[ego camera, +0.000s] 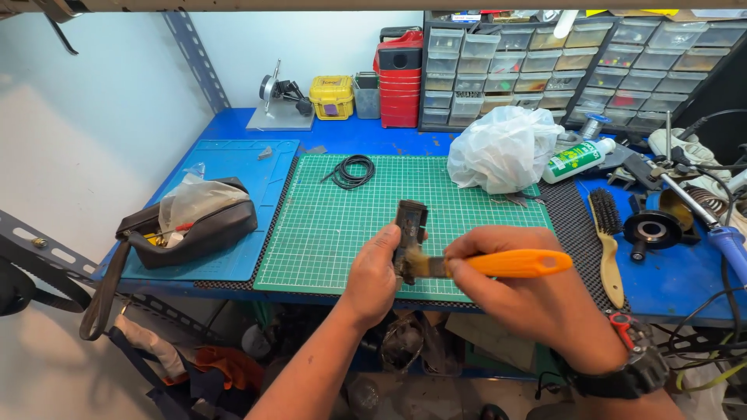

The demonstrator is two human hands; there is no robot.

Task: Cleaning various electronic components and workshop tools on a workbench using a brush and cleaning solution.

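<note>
My left hand [375,274] grips a small dark rectangular device [410,225], holding it upright above the front edge of the green cutting mat [327,225]. My right hand [521,299] holds a paintbrush by its orange handle [517,264], bristles pressed against the lower side of the device. A black watch [626,377] sits on my right wrist.
A coil of black cable [352,170] lies on the mat's far side. A crumpled white plastic bag [502,148] and a green-labelled bottle [577,159] sit behind. A wooden wire brush [607,241], soldering iron [720,233] and tools crowd the right. A dark pouch [191,225] rests left; drawer cabinets [568,62] stand at back.
</note>
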